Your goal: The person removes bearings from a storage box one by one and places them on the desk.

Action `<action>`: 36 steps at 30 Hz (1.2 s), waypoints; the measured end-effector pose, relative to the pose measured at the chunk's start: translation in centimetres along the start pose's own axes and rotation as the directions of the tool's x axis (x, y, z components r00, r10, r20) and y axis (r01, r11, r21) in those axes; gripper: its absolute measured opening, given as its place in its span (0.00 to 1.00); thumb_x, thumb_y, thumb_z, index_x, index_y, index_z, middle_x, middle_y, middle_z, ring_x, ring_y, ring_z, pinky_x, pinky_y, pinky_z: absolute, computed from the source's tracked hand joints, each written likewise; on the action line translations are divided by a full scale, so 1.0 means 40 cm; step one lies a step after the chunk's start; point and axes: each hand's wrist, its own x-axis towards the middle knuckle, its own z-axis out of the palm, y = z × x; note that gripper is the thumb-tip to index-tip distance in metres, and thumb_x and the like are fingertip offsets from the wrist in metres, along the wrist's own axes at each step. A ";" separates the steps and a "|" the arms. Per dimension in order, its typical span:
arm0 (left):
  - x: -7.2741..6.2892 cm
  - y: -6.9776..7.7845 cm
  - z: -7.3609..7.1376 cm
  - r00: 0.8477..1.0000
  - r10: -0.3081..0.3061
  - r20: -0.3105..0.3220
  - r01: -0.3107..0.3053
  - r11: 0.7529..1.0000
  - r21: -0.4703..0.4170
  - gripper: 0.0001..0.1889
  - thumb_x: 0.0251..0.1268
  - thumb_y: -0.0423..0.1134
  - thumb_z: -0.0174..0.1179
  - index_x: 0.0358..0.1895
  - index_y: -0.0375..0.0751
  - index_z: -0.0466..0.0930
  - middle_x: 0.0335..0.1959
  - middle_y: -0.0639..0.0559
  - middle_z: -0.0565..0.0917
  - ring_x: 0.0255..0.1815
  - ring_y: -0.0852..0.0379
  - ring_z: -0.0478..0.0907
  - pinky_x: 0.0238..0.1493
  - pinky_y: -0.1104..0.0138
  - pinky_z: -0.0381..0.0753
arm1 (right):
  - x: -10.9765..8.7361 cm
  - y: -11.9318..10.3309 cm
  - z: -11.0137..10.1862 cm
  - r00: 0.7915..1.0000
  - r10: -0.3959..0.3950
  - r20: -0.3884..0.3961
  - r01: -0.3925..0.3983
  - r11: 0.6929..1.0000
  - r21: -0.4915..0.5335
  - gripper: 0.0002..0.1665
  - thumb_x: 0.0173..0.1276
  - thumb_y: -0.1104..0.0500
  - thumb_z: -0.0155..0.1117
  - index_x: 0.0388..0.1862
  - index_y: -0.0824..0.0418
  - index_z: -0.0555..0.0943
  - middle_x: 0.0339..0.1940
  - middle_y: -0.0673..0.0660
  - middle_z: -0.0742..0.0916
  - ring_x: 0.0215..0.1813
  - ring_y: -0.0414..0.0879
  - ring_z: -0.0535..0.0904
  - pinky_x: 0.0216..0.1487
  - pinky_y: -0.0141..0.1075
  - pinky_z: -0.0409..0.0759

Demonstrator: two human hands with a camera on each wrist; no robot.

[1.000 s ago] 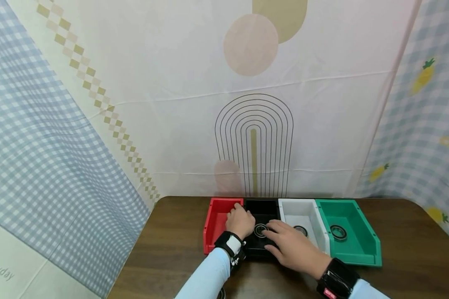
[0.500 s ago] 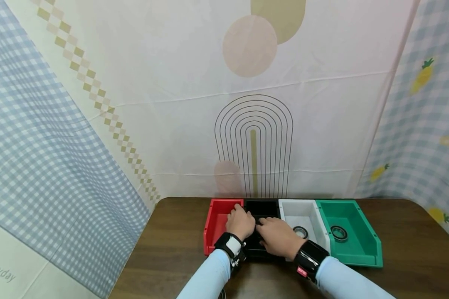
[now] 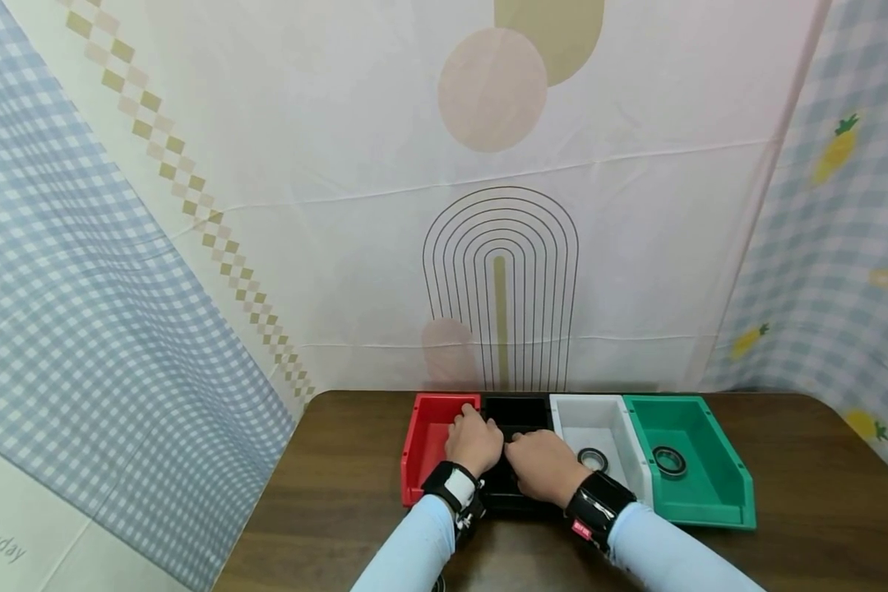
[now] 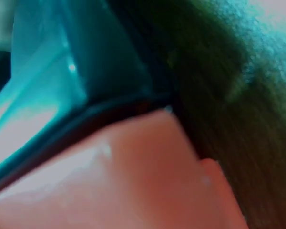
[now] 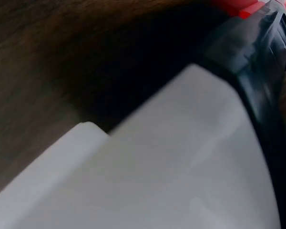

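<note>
My left hand [image 3: 474, 442] rests over the wall between the red bin [image 3: 417, 469] and the black bin [image 3: 516, 409], its undersides hidden. Low inside the black bin is my right hand [image 3: 546, 467], fingers bent down over the spot where a ring bearing lay. That bearing is hidden, so whether the fingers grip it cannot be told. One bearing [image 3: 593, 460] lies in the white bin [image 3: 640, 477], another bearing [image 3: 669, 462] in the green bin [image 3: 743, 493]. Neither wrist view shows fingertips at work; they show the red bin's wall [image 4: 133, 167] and the white bin's wall [image 5: 181, 157].
The bins stand side by side on a brown wooden table [image 3: 318, 485], near its back edge. Part of another dark ring [image 3: 439, 584] shows beside the left sleeve at the bottom edge. A patterned cloth [image 3: 355, 271] hangs behind the table.
My right hand has moved left and down into the black bin, its fingers bending over the bearing there, which has gone out of sight. My left hand has stayed in place.
</note>
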 end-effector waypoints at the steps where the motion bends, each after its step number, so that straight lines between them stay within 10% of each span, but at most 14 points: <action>1: 0.001 -0.001 0.000 1.000 0.002 -0.001 -0.002 1.000 0.001 0.31 0.82 0.46 0.54 0.76 0.27 0.66 0.70 0.29 0.79 0.68 0.30 0.77 0.66 0.37 0.78 | 0.000 0.000 0.001 1.000 0.001 0.004 -0.001 1.000 -0.004 0.11 0.58 0.59 0.78 0.24 0.54 0.82 0.25 0.52 0.86 0.25 0.47 0.80 0.30 0.42 0.80; 36: 0.001 0.001 0.004 1.000 -0.003 -0.008 0.002 1.000 -0.026 0.29 0.80 0.44 0.54 0.73 0.27 0.67 0.67 0.28 0.79 0.67 0.29 0.77 0.66 0.38 0.78 | 0.000 0.002 0.004 0.999 -0.030 -0.043 0.029 0.999 -0.038 0.12 0.57 0.55 0.78 0.23 0.54 0.82 0.28 0.54 0.88 0.27 0.49 0.81 0.30 0.42 0.79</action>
